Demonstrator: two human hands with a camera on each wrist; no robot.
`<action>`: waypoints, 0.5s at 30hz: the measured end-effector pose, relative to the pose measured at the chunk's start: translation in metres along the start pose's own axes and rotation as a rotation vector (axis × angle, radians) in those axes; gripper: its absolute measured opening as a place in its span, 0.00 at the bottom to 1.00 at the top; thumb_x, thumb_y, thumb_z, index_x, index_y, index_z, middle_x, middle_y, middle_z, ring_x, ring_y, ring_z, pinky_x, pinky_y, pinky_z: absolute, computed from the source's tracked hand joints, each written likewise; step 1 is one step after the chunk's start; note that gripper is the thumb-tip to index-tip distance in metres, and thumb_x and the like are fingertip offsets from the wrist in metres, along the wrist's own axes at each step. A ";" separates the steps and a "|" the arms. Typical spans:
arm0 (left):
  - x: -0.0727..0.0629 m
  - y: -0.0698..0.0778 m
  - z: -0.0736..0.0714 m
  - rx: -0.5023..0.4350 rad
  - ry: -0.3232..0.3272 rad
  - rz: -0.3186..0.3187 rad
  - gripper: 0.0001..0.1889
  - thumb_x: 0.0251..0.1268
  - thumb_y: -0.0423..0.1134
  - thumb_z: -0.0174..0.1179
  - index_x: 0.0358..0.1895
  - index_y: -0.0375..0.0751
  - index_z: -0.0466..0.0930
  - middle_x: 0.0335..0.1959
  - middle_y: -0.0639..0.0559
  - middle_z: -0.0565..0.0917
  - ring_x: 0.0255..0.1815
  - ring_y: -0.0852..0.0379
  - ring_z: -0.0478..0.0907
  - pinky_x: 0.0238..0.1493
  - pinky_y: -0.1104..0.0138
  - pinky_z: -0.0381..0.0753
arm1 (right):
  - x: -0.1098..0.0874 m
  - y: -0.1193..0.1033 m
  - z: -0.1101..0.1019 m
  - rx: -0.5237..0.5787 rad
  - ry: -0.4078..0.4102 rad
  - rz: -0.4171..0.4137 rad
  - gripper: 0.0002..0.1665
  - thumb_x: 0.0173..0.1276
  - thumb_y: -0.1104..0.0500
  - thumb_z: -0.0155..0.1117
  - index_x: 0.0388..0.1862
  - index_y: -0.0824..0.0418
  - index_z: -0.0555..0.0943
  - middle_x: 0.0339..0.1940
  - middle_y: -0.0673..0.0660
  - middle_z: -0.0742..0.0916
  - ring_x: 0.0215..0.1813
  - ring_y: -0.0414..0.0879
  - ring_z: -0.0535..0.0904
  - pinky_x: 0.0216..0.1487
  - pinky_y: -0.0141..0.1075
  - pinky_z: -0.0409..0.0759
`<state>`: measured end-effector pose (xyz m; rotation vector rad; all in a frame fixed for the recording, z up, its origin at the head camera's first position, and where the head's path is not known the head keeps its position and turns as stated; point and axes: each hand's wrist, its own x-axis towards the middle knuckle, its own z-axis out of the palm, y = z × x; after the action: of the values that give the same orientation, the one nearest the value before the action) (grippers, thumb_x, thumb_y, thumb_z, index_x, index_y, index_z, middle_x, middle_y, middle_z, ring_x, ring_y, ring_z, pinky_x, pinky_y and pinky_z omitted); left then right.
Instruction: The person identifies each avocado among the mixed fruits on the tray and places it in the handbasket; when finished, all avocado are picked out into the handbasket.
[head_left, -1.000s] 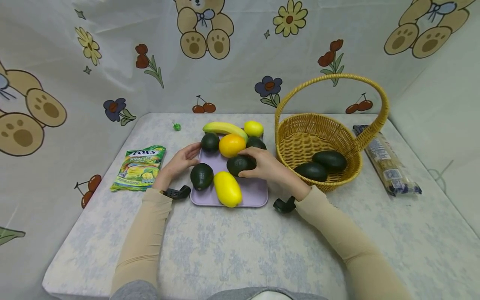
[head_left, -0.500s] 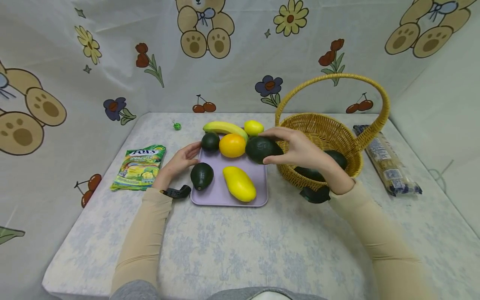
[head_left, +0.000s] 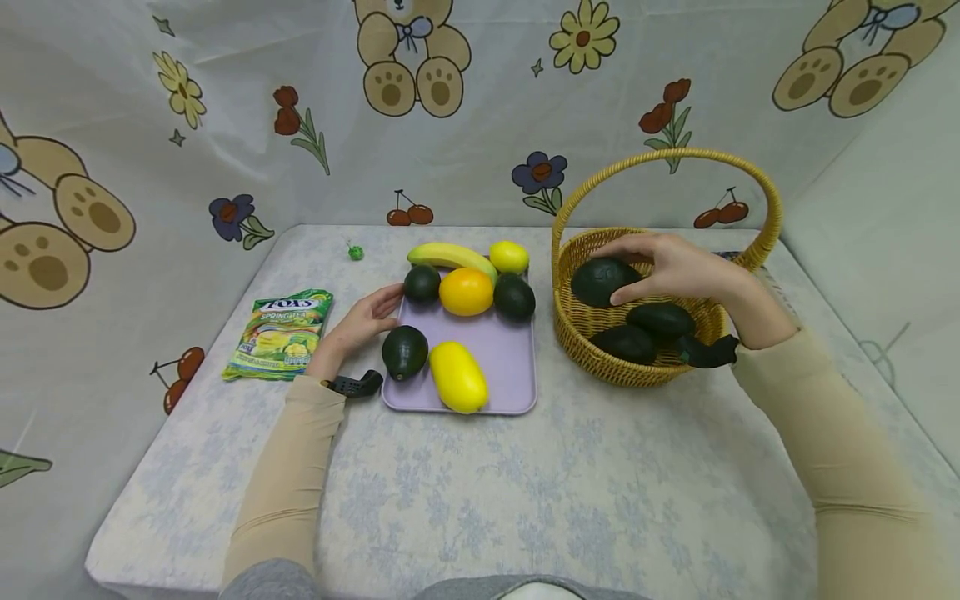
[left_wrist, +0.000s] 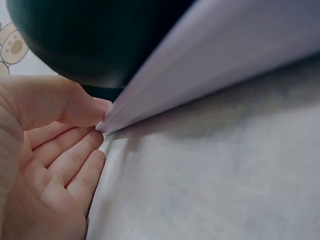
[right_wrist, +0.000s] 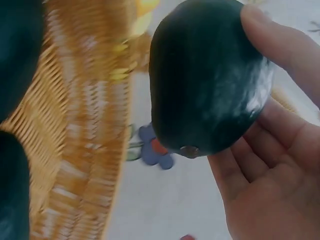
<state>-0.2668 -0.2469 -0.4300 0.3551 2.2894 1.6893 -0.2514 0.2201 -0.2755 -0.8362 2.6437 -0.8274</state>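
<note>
A dark green avocado is gripped between the thumb and fingers of my right hand, over the left part of the wicker basket. Two more avocados lie in the basket, the nearer one beside the other. In the right wrist view, the held avocado shows its stem end. My left hand is at the left edge of the lilac tray; the left wrist view has its thumb and fingertips pinching the tray rim.
On the tray are several avocados, a yellow mango, an orange fruit, a banana and a lemon. A snack bag lies left. The basket's tall handle arches above it. A small green item lies behind.
My right hand has lifted the avocado off the tray and carried it right, over the basket. The mango rolled briefly and settled. My left hand has stayed at the tray edge.
</note>
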 end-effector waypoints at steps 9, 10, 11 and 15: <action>-0.001 -0.002 -0.001 0.028 0.008 0.020 0.36 0.62 0.22 0.51 0.73 0.32 0.49 0.73 0.40 0.53 0.72 0.48 0.52 0.71 0.59 0.54 | 0.027 0.030 0.005 0.068 -0.121 0.000 0.37 0.56 0.51 0.72 0.65 0.55 0.72 0.65 0.56 0.73 0.65 0.54 0.66 0.63 0.56 0.65; -0.001 -0.002 -0.002 0.026 0.009 0.022 0.36 0.62 0.21 0.52 0.73 0.32 0.49 0.73 0.40 0.53 0.72 0.48 0.52 0.71 0.59 0.54 | 0.030 0.033 0.006 0.065 -0.135 -0.002 0.37 0.57 0.51 0.72 0.65 0.55 0.72 0.65 0.57 0.72 0.65 0.55 0.65 0.63 0.56 0.64; -0.001 -0.002 -0.002 0.022 0.010 0.024 0.36 0.62 0.21 0.52 0.73 0.32 0.49 0.73 0.40 0.53 0.72 0.48 0.53 0.71 0.60 0.54 | 0.033 0.035 0.007 0.064 -0.151 -0.002 0.37 0.57 0.52 0.72 0.65 0.56 0.72 0.65 0.57 0.72 0.66 0.56 0.65 0.64 0.57 0.64; -0.001 -0.002 -0.001 0.010 0.005 0.025 0.36 0.62 0.21 0.51 0.73 0.33 0.49 0.74 0.40 0.53 0.73 0.48 0.52 0.71 0.60 0.53 | 0.042 0.042 0.011 0.036 -0.228 0.010 0.38 0.58 0.52 0.71 0.66 0.60 0.71 0.65 0.60 0.72 0.67 0.59 0.64 0.65 0.57 0.63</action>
<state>-0.2667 -0.2488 -0.4319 0.3831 2.3076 1.6927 -0.2998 0.2190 -0.3116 -0.8526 2.4258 -0.7284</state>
